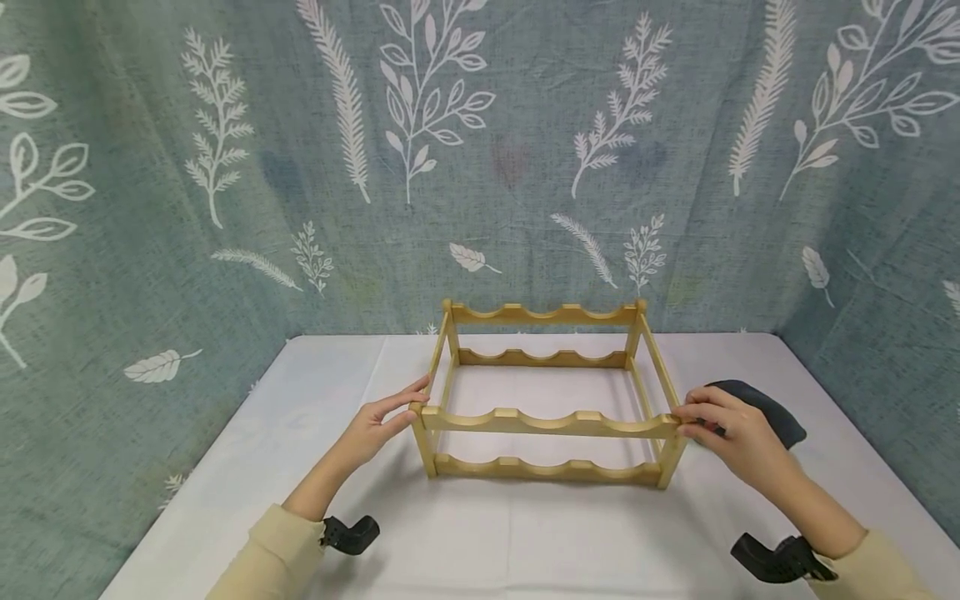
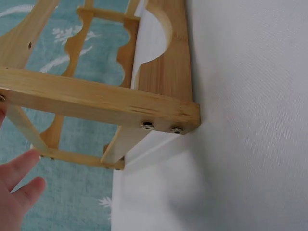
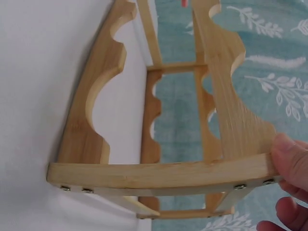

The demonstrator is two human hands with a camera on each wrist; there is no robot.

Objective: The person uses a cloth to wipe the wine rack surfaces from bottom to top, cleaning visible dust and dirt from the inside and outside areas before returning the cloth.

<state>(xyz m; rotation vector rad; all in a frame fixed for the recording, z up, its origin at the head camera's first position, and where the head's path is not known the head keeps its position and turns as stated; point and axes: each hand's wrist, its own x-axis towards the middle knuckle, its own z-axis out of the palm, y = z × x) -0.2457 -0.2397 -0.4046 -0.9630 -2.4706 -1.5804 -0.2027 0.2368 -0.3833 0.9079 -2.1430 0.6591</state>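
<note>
A light wooden wine rack [image 1: 547, 422] with two tiers of scalloped rails stands upright on the white table. At its front left top corner, my left hand [image 1: 378, 423] touches the wood with fingers mostly straight. My right hand [image 1: 731, 433] pinches the front right top corner, its thumb [image 3: 286, 150] against the end of the upper rail. In the left wrist view, screw heads show on a post [image 2: 110, 103] of the rack, and some left fingers [image 2: 21, 166] are apart from the wood. The rack's scallops hold nothing.
Behind my right hand lies a dark, soft-looking item [image 1: 761, 408], partly hidden. The white table [image 1: 480, 542] ends at a green leaf-patterned cloth [image 1: 510, 192] hanging at the back and sides. Each wrist wears a black camera mount [image 1: 351, 535].
</note>
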